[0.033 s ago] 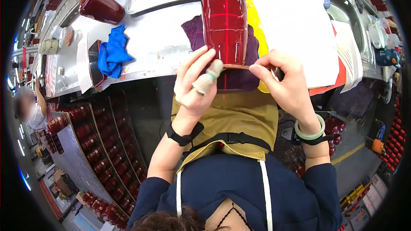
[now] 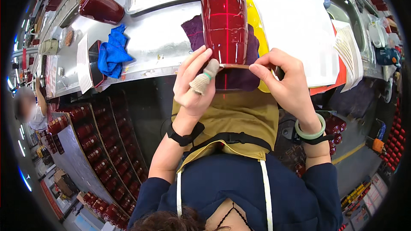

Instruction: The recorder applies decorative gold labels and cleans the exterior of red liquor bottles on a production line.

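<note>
Pinching right hand [image 2: 287, 76]: between 3 and 4 o'clock, on a dial centred at the base of the red bottle [image 2: 224, 25]; thumb and forefinger grasp one end of a thin brown strip [image 2: 236, 66].
Left hand [image 2: 187, 79]: at 8 o'clock; bent fingers touch the bottle's lower left edge, and a digit in a beige sheath [image 2: 199, 84] meets the strip's other end; whether it grips there cannot be told.
Strip: crosses just beside the base, between the hands; probably light, best held by its ends; material indistinct.
Bottle: lies on its side, neck toward 12 o'clock, glossy, crossed by bright red lines; probably stiff, heavy, slippery and fragile, hence best cupped around the body.
Bottle face: no label or lettering shows.
Purple cloth [image 2: 195, 32]: beneath the bottle, likely soft.
White sheets [image 2: 291, 13]: at 2 o'clock; no legible print.
Blue cloth [image 2: 113, 53]: at 9 o'clock, crumpled.
Second red bottle [image 2: 100, 7]: at 10 o'clock, on the bench.
Racked bottles [image 2: 87, 141]: at 8 o'clock; pale markings, too small to read.
Co-worker [image 2: 37, 119]: farthest, between 8 and 9 o'clock.
</note>
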